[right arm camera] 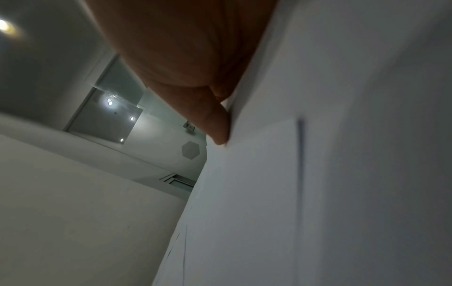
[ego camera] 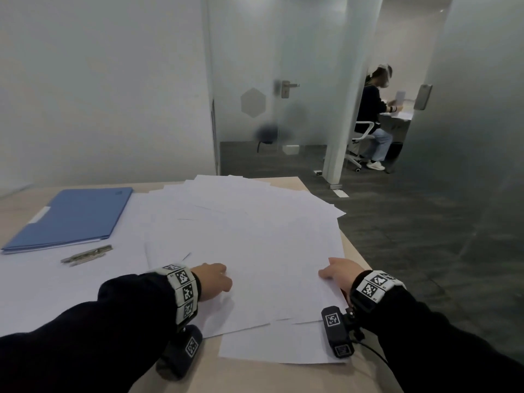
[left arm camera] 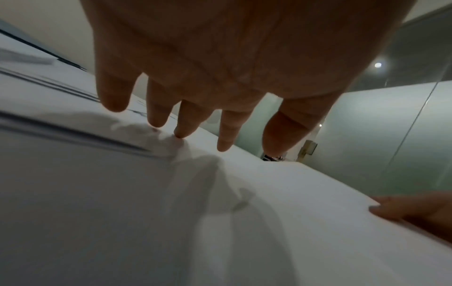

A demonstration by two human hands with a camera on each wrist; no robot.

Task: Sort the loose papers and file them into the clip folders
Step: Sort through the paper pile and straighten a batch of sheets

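The loose papers (ego camera: 241, 236) are fanned across the desk (ego camera: 255, 375) toward its right edge — thin, limp, slippery. The left hand (ego camera: 211, 282) is pressed flat on them; the right hand (ego camera: 341, 272) pinches their right edge — best gathered from the edges.

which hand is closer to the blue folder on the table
Left. The left hand rests on the loose white papers, right of the flat blue folder and nearer the person. The right hand grips the papers' right edge, farther off.

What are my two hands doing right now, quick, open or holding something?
Left hand: open, straight fingers spread, fingertips touching the loose papers.
Right hand: thumb rests on the paper edge; grip cannot be told.
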